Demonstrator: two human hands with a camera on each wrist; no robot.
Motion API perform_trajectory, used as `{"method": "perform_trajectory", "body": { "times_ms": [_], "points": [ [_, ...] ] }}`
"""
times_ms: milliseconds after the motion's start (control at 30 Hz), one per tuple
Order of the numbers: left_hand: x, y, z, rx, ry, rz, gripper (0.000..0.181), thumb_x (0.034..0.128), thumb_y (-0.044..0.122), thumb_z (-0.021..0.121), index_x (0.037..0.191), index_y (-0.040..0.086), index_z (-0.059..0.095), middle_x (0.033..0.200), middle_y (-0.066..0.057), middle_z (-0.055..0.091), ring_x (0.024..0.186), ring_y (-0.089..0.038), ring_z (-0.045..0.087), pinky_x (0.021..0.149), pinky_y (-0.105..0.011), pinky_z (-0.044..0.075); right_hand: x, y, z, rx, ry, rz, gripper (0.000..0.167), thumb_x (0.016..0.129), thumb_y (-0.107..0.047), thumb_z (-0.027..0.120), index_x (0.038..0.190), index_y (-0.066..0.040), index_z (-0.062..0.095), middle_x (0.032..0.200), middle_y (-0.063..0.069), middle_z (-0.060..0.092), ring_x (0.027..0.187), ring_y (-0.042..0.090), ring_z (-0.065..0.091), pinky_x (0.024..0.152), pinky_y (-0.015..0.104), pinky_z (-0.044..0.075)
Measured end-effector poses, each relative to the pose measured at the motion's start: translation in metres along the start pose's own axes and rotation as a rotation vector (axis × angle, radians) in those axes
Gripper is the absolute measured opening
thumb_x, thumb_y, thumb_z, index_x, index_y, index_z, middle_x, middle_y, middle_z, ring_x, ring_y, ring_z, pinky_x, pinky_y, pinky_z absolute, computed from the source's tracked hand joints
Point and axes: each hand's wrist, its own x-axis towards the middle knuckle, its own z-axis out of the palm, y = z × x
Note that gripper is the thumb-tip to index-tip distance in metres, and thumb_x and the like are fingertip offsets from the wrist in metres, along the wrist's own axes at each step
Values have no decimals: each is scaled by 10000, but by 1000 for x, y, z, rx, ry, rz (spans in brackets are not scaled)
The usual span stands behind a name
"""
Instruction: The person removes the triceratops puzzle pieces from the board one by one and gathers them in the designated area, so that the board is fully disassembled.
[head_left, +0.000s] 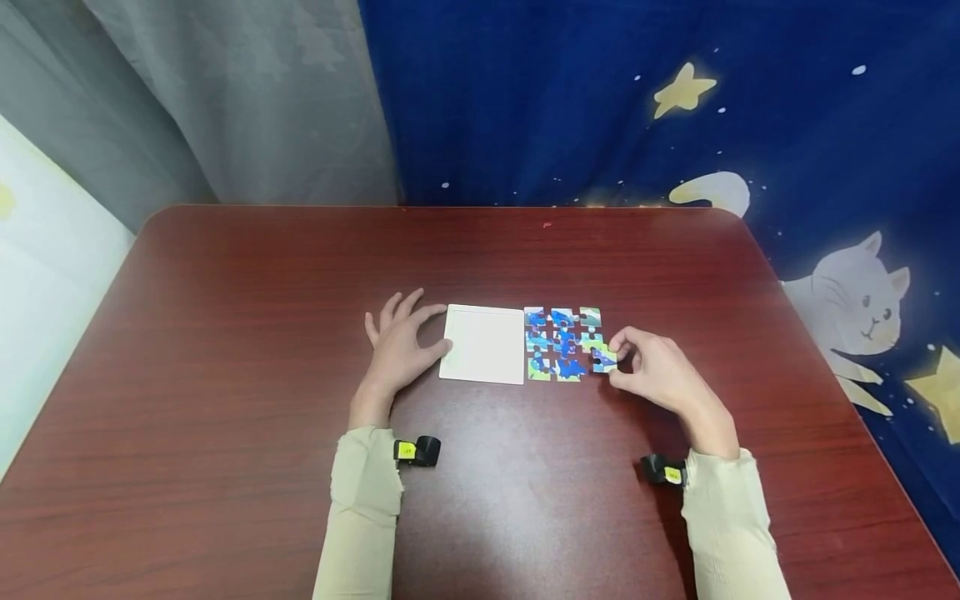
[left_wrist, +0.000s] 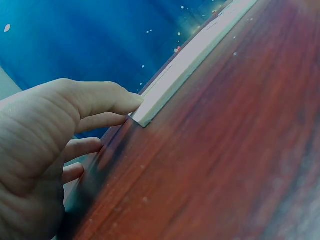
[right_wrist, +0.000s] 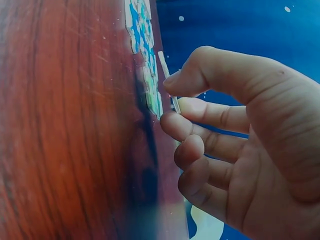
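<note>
A white puzzle board (head_left: 482, 344) lies flat on the table. My left hand (head_left: 400, 352) spreads at its left edge, thumb on the edge and index finger by the upper corner; in the left wrist view the thumb touches the pale board (left_wrist: 175, 75). Right of the board, several jigsaw pieces (head_left: 564, 340) with blue and green pictures lie in rough rows. Between thumb and fingers my right hand (head_left: 660, 372) pinches one puzzle piece (head_left: 603, 360) at the lower right of these rows. From the right wrist view, that piece (right_wrist: 167, 75) appears edge-on, raised off the table.
The dark red wooden table (head_left: 225, 333) extends around the board and pieces. Behind it hang a grey curtain (head_left: 277, 100) and a blue curtain (head_left: 525, 100) with stars and a cat. Each wrist carries a small black camera, one of them (head_left: 427, 451) on the left.
</note>
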Motion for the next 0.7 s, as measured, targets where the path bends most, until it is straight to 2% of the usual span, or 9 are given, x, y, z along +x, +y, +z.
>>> {"method": "perform_trajectory", "body": {
  "times_ms": [700],
  "points": [
    [1,2,-1,-1,-1,-5,515,789,288,691,1277,169,577,1486,-96,282,1381,-320,75,1001,-614,-122,1,2,7,32,-66,9,292,680,-113,710,931,-79,565,782,3,561,650,153,474,637,315,406]
  ]
}}
